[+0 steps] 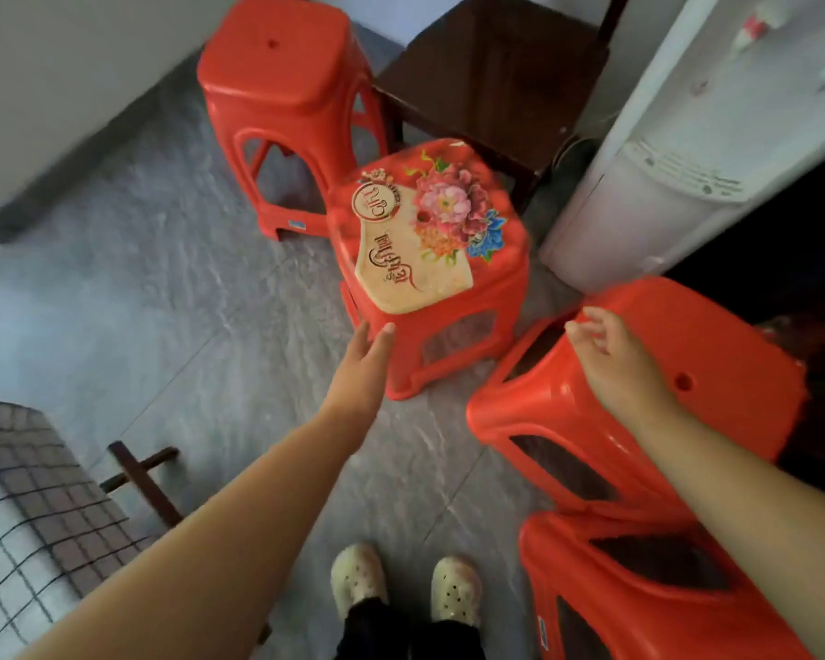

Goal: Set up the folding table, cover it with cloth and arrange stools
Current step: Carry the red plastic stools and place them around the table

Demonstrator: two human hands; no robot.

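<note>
A low red stool with a flower print on its seat [429,259] stands on the floor in the middle. My left hand [360,373] is stretched toward its near left corner with fingers straight and apart, holding nothing. A tall plain red stool [282,88] stands behind it. At the right a tilted tall red stool [715,354] sits stacked on another red stool [639,588]. My right hand [615,359] hovers over the tilted stool's seat, fingers loosely spread, gripping nothing. The table covered with checked cloth [25,507] shows at the lower left, with a dark wooden leg brace [139,473] beneath.
A dark wooden chair [491,73] stands behind the flowered stool. A white water dispenser [677,150] rises at the right. A white wall with a dark skirting [67,88] runs along the left. Grey tiled floor [139,302] lies between. My feet in pale shoes [406,583] are at the bottom.
</note>
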